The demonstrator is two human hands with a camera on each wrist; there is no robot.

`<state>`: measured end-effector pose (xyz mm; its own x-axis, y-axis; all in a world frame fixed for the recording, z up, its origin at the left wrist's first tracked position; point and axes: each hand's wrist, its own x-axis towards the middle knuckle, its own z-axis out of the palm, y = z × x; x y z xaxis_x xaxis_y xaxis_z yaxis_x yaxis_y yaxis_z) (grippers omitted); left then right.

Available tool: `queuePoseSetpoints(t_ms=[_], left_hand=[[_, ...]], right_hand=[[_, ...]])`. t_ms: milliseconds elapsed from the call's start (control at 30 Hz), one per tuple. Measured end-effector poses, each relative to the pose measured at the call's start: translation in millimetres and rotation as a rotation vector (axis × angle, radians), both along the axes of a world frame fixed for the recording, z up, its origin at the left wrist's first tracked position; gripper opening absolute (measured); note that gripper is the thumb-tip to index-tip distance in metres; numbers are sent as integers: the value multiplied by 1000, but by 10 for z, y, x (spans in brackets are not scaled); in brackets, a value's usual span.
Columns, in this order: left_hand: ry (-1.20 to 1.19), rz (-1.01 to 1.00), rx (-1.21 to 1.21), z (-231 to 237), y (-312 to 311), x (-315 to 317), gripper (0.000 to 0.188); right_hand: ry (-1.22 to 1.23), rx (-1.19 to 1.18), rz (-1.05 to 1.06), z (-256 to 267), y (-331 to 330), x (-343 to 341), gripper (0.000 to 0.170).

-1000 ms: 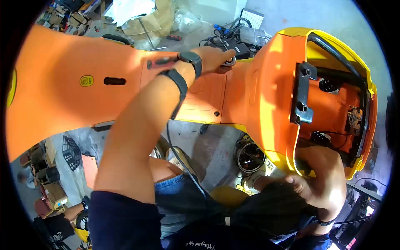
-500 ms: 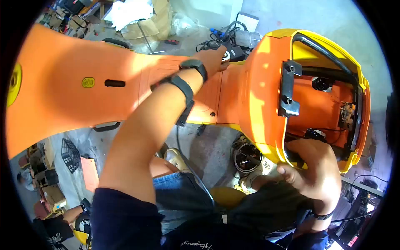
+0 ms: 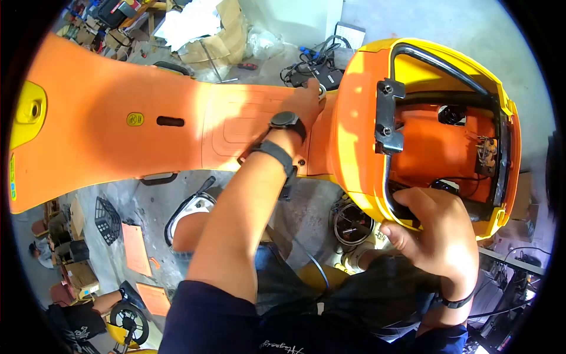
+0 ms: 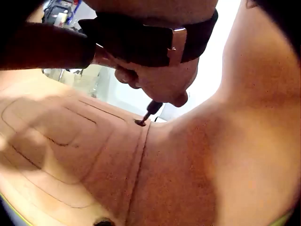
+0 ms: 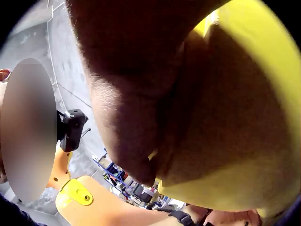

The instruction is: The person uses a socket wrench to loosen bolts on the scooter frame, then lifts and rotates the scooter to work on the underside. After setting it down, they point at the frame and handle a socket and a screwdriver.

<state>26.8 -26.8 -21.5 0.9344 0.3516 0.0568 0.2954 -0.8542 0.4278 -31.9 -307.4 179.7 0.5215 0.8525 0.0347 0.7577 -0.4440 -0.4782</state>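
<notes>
My left hand (image 3: 303, 100) is at the far edge of a long orange panel (image 3: 177, 141), holding a ratchet wrench (image 4: 44, 47). The wrench's round metal head is under my fingers, and its dark red handle runs back beneath my wrist. In the left wrist view, the slim driver bit (image 4: 145, 117) points down into a hole near the panel's seam. My right hand (image 3: 439, 230) grips the near rim of the yellow and orange shell (image 3: 362, 171), thumb outside and fingers over the edge. Those fingertips are hidden inside the shell.
Inside the shell are a black bar frame (image 3: 445, 68) and a bracket (image 3: 389, 118). A round metal container (image 3: 352, 223) stands by my foot. Beyond the panel lie a black box with cables (image 3: 321, 74) and a screwdriver (image 3: 247, 66). Another person (image 3: 79, 324) is at lower left.
My left wrist has come nearer and to the right, swinging the wrench handle toward me while its head stays by the panel's far edge. My right hand keeps its place on the rim.
</notes>
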Motion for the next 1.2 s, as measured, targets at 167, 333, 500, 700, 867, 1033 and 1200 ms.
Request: queuePoseSetpoints(t_ms=[167,333,500,700,867,1033,1200], left_hand=[[82,-325,121,71,380,-16,30],[312,-611,137,299,632,184,21],[288,-815,410,377,773,307,31],[174,-429,176,192,522,16,42],[16,-23,-23,41,52,9,36],[-4,247,111,-250,-265,358,35],[55,393,-189,239,-147,242,37]], right_hand=[[14,3,-4,-16,20,18,37],[14,-35,12,-22,56,50,37],[83,-55,8,-16,53,91,36],[84,-37,-17,-5,36,40,38],[41,-18,0,35,29,8,37],[43,-7,-12,15,-5,1,34],[44,-37,-13,33,-13,-2,33]])
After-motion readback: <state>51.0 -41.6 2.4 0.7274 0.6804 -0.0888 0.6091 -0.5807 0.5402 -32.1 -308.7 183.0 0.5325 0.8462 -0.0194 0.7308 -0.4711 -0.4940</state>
